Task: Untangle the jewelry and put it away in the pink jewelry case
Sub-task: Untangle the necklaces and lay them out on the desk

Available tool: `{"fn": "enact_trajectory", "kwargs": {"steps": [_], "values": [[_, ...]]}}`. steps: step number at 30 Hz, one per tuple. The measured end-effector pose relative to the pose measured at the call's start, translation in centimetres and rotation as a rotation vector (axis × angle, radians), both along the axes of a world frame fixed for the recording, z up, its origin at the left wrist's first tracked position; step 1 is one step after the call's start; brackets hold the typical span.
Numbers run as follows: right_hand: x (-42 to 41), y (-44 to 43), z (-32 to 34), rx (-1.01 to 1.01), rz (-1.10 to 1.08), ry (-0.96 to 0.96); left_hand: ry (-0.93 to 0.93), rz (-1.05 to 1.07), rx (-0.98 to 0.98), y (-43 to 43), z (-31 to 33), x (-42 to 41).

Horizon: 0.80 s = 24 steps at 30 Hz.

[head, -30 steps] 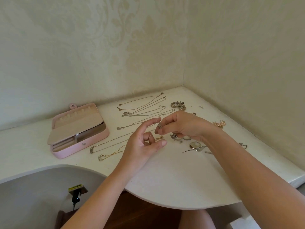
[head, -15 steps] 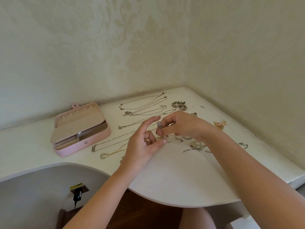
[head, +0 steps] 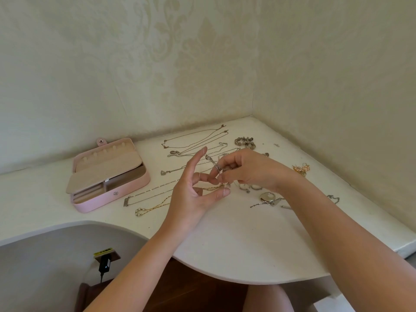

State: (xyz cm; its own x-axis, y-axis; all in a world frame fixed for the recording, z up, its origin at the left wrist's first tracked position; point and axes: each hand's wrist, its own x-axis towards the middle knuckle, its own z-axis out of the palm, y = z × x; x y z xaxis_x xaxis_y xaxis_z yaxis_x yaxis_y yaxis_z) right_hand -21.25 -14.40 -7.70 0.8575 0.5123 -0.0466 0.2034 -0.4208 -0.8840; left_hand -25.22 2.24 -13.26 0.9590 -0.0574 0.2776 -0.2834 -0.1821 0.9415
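Observation:
The pink jewelry case (head: pixel 94 204) lies open at the table's left, its beige insert flap raised. My left hand (head: pixel 189 199) is held above the table with fingers spread, and a very thin chain runs across its index finger, a middle finger and the thumb. My right hand (head: pixel 252 170) pinches a small silver pendant piece (head: pixel 212 163) on that chain, just beside the left fingers. Several necklaces (head: pixel 195 140) lie stretched out on the table behind and under my hands, among them a gold one with pearls (head: pixel 140 211).
A beaded bracelet (head: pixel 245 141) lies near the back corner, rings (head: pixel 244 187) and a round silver pendant (head: pixel 266 197) under my right wrist, pink-gold earrings (head: pixel 301 168) at the right wall. The white table's curved front edge (head: pixel 225 278) is near me. A plug (head: pixel 104 264) sits below left.
My right hand has drawn the silver piece up and left, so it now stands out between the two hands. My left fingers have spread wider. The view has shifted slightly.

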Motion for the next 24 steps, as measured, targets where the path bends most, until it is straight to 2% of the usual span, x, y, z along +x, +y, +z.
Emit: {"fn": "enact_trajectory", "kwargs": {"steps": [24], "values": [[-0.06, 0.46, 0.08, 0.075, -0.141, -0.109, -0.05, -0.064, -0.023, 0.13, 0.4, -0.42]]}}
